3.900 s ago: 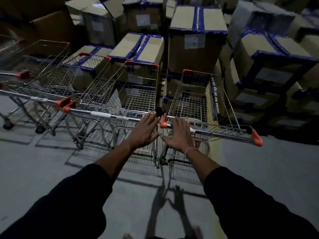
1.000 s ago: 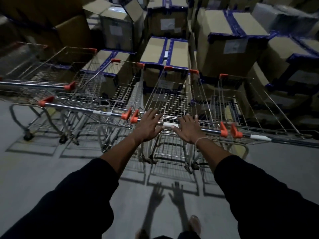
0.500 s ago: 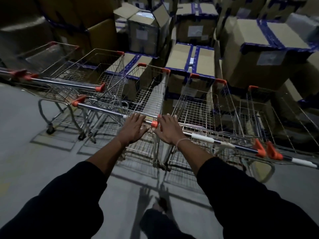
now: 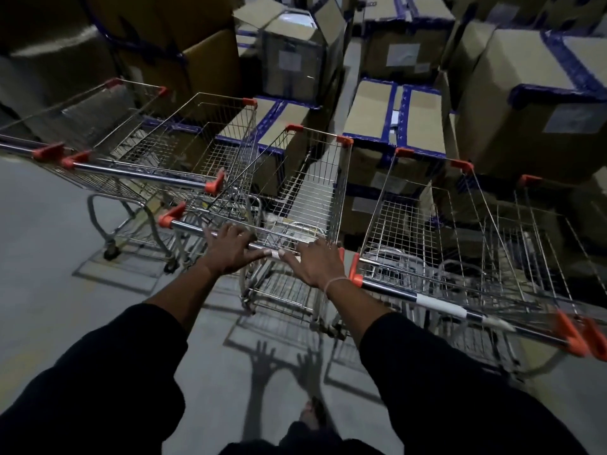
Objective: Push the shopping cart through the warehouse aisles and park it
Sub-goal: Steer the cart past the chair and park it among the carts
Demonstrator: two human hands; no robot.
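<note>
A wire shopping cart (image 4: 312, 192) with orange corner caps stands in front of me in a row of parked carts, its nose towards stacked boxes. Both my hands are on its metal handle bar (image 4: 190, 228). My left hand (image 4: 230, 246) lies over the bar left of centre, fingers spread and draped across it. My right hand (image 4: 313, 261) rests on the bar's right end, fingers fairly straight, thumb pointing left along the bar.
Two carts (image 4: 184, 149) stand to the left and two more (image 4: 437, 238) to the right, handles nearly touching mine. Cardboard boxes (image 4: 394, 116) with blue tape are stacked right behind the carts. Grey concrete floor (image 4: 49, 244) lies to the left and behind.
My hands have shifted left along the row, from the neighbouring cart's handle to this cart's handle. The view has swung left and the carts on the right have slid toward the frame's edge.
</note>
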